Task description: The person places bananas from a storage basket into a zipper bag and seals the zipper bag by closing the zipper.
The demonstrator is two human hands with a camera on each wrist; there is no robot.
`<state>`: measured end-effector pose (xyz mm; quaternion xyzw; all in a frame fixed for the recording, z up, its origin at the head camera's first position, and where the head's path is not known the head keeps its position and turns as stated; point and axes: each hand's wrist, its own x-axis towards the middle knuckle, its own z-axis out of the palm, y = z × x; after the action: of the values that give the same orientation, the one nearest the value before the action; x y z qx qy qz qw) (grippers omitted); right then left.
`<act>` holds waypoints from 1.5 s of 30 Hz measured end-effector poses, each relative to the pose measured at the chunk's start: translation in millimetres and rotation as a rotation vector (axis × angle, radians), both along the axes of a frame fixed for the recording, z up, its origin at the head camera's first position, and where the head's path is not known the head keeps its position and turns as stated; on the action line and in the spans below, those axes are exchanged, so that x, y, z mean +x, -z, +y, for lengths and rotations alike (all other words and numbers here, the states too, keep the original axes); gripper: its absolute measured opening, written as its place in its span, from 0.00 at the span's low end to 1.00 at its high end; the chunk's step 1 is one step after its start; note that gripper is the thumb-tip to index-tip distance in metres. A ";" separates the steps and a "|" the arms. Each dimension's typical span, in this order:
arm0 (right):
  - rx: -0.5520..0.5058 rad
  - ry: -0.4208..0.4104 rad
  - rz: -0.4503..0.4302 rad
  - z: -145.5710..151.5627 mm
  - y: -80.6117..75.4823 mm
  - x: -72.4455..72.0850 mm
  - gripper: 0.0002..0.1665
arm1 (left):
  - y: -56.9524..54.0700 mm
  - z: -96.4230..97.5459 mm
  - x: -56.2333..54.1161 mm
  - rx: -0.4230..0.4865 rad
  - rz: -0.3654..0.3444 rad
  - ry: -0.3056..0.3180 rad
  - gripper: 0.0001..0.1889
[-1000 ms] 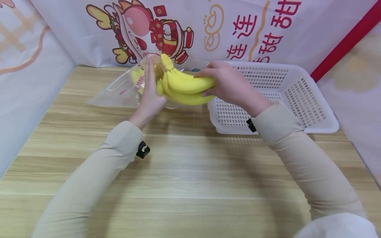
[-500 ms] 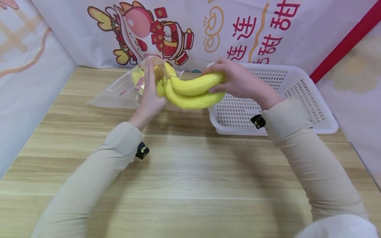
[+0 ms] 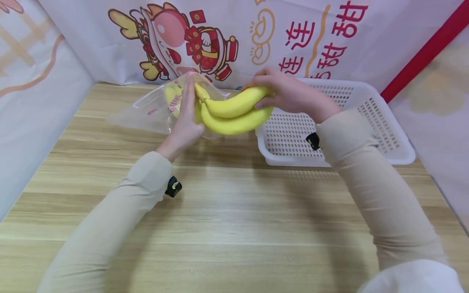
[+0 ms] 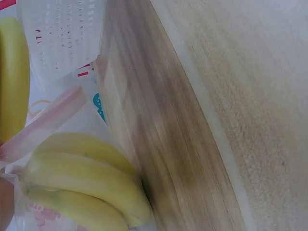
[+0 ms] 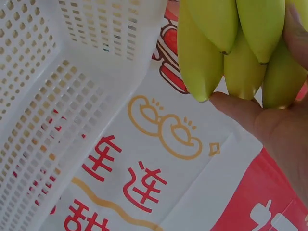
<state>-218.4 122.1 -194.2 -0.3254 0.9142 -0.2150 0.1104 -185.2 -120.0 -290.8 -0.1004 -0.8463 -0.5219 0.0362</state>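
My right hand (image 3: 283,91) grips the tip ends of a bunch of yellow bananas (image 3: 234,118), held level above the table. The stem end points left and sits right at the mouth of a clear plastic bag (image 3: 146,110), beside my left fingers. In the right wrist view my thumb and fingers lie along the banana tips (image 5: 202,67). My left hand (image 3: 185,122) is at the bag's mouth, fingers straight up and thumb apart, spreading it. Through the film, the left wrist view shows another bunch of bananas (image 4: 86,178) inside the bag. A yellow thing (image 3: 171,95) also shows behind my left fingers.
A white perforated plastic basket (image 3: 337,138) stands at the back right, partly under my right forearm. The wood-grain table (image 3: 234,224) ends at a printed backdrop (image 3: 234,24) behind. A small teal thing (image 3: 239,87) shows behind the bananas.
My right hand first drew the bunch to the right and slightly lowered it, then moved it back left, bringing its stem to the bag's mouth. My left hand has hardly moved.
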 end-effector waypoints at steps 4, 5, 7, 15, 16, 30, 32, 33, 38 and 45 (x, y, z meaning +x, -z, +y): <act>-0.042 0.040 -0.016 -4.0 5.5 -4.6 0.27 | 1.3 0.0 -0.1 0.012 0.039 0.002 0.61; -0.054 0.050 -0.021 -5.1 7.0 -5.5 0.27 | 1.4 -0.2 -0.3 0.019 0.048 0.000 0.61; -0.082 0.068 -0.036 -7.8 9.6 -5.6 0.27 | 0.8 -0.4 -0.5 0.035 0.062 -0.002 0.60; -0.178 0.140 -0.046 -21.2 18.1 -4.0 0.27 | -7.0 -0.5 -1.4 0.046 0.064 -0.033 0.58; -0.179 0.153 -0.044 -22.5 19.2 -4.5 0.27 | -7.8 -0.2 -1.2 0.043 0.065 -0.038 0.58; -0.211 0.374 -0.135 -38.4 28.4 -1.0 0.28 | -9.7 7.4 3.3 -0.014 0.088 -0.021 0.59; -0.191 0.383 -0.118 -42.1 28.2 0.9 0.29 | -10.6 8.0 3.2 0.003 0.085 -0.020 0.58; -0.180 0.384 -0.102 -44.1 28.6 1.4 0.30 | -11.2 8.4 3.3 0.010 0.080 -0.020 0.58; -0.138 0.393 -0.036 -53.5 29.1 3.2 0.30 | -12.8 10.0 2.2 0.037 0.063 -0.026 0.59; -0.101 0.408 -0.021 -58.1 28.2 3.7 0.30 | -15.9 9.7 0.0 0.097 0.030 -0.054 0.60</act>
<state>-214.7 64.0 -222.5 -0.1363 0.9480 -0.2818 0.0575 -185.2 -110.3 -274.9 -0.0834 -0.8218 -0.5596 0.0678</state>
